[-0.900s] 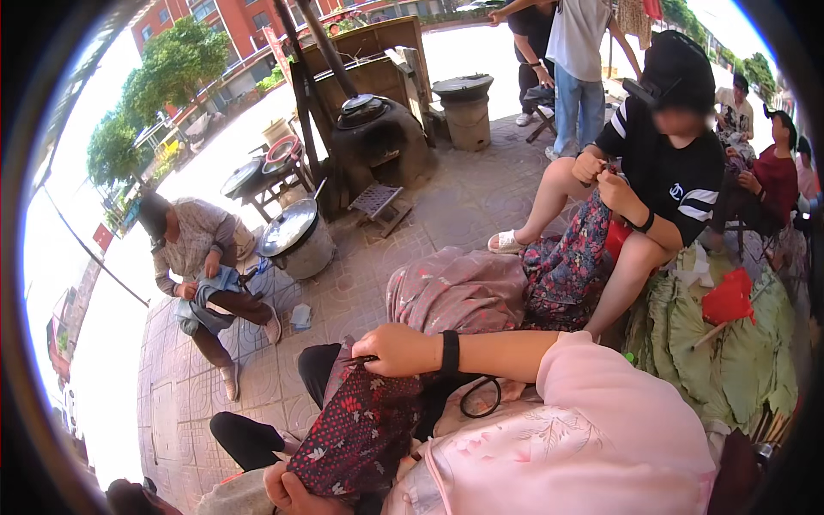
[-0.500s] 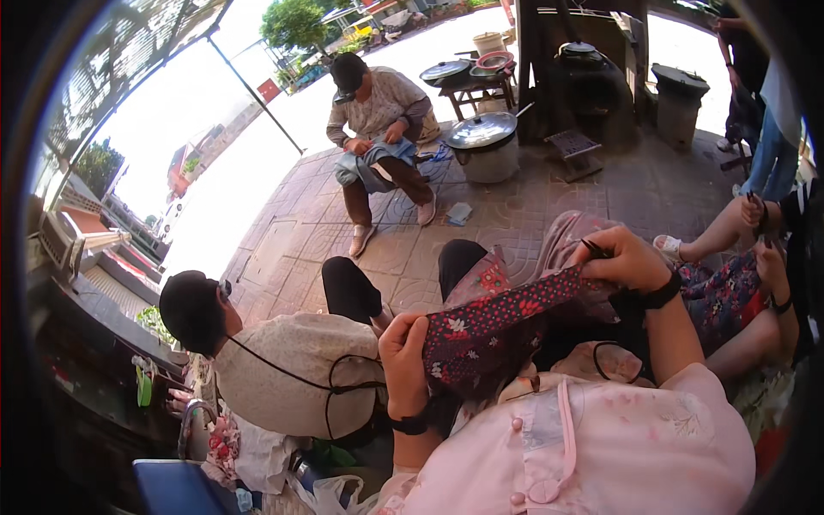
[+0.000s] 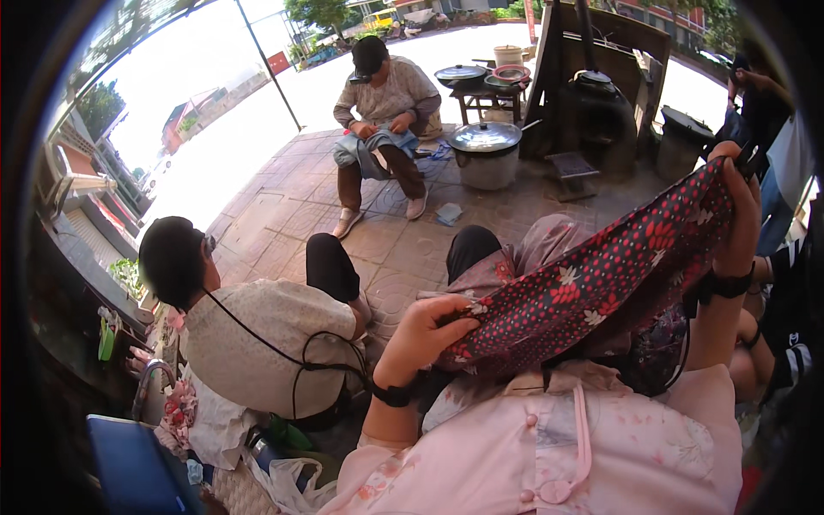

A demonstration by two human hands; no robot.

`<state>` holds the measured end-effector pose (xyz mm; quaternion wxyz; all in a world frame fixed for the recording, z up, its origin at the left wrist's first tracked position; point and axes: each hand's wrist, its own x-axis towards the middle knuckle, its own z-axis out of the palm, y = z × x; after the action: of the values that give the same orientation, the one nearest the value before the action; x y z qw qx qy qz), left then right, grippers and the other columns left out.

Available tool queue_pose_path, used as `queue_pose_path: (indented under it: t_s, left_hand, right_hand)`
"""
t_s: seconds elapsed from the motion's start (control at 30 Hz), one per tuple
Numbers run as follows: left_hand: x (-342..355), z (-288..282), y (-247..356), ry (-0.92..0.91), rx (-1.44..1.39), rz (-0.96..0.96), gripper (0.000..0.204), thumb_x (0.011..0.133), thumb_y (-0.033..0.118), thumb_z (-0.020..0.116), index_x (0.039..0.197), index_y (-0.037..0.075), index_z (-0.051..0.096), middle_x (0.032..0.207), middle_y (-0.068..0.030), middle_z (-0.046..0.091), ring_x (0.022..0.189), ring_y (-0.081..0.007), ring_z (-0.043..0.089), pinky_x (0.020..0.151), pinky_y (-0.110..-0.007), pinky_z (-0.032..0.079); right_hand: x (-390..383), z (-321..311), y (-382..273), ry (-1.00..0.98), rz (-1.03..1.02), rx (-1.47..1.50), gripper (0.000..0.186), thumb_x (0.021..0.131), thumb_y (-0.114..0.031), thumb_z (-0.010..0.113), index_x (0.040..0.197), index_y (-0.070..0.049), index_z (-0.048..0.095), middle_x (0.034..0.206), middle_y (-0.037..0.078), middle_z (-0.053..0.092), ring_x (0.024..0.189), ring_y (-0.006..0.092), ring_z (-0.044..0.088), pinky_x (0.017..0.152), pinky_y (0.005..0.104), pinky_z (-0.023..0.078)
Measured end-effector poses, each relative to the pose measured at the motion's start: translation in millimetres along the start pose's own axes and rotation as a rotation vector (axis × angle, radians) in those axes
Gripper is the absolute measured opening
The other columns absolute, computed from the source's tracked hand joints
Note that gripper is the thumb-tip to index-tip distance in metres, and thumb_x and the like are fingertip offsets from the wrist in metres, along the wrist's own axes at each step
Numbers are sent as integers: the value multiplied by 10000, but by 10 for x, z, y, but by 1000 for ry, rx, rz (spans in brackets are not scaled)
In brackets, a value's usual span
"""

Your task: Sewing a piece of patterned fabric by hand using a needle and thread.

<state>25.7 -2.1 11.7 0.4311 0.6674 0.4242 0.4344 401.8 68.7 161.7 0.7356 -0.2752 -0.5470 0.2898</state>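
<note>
A dark cloth (image 3: 592,292) with red and pink dots, red flowers and pale leaf shapes is stretched slantwise in front of my chest. My left hand (image 3: 425,335) pinches its lower left end between thumb and fingers. Raised at the far right, my right hand (image 3: 740,202) grips the upper end. A small dark pointed tool (image 3: 752,160) sticks out by the right fingers; its kind is hard to make out. More of the fabric hangs down over my lap below the taut edge, where its folds are partly hidden.
Close on my left sits a person (image 3: 266,343) in a pale top. Across the paving another seated person (image 3: 382,103) handles blue-grey cloth. A lidded pot (image 3: 486,154) and a dark stove (image 3: 592,116) stand beyond. A blue box-like thing (image 3: 137,463) lies lower left; people are at right.
My right hand has risen and moved right, drawing out a longer stretch of the cloth. The left hand has shifted slightly right and still pinches it.
</note>
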Motion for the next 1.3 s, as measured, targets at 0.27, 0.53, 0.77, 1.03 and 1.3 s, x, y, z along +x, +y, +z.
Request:
queue_pose_path:
  t_s: [0.27,0.53,0.77,1.03,1.3]
  left_hand:
    - [35,-170,-699,315,292,-122,170,882,94,665,984,-41,668,769,-7,608,730,-71,535,663,-241,444]
    - [-150,-407,-1118,509,385,-251,186,877,144,654,973,-11,690,726,-73,623,664,-111,587,632,-279,476]
    - [-4,-441,-356,359,-228,-239,153,901,45,619,1018,-33,680,853,23,645,782,-40,579,716,-194,464]
    - [507,-266,-954,601,-519,-332,164,980,101,552,1038,-11,657,926,-27,700,752,-76,631,697,-221,502]
    - [837,226,-1227,449,-431,-552,180,985,125,569,1056,-11,662,875,31,660,753,-28,568,682,-185,442]
  right_hand:
    - [743,-215,709,-86,-297,-586,110,944,-112,643,949,-19,702,801,-40,650,754,48,559,707,214,446]
    - [951,-948,2212,27,-60,-884,230,925,-203,623,879,20,648,721,64,618,704,95,559,681,273,455]
    - [927,-1578,2706,149,-44,-1196,303,940,-299,585,973,-6,653,919,205,679,891,406,643,754,432,494]
    - [523,-1203,3534,-40,128,-1069,317,926,-287,580,947,16,669,896,234,678,884,416,650,744,440,494]
    - [-453,-503,3441,-438,513,-497,242,862,-146,666,1068,-18,665,791,86,681,751,153,647,697,313,488]
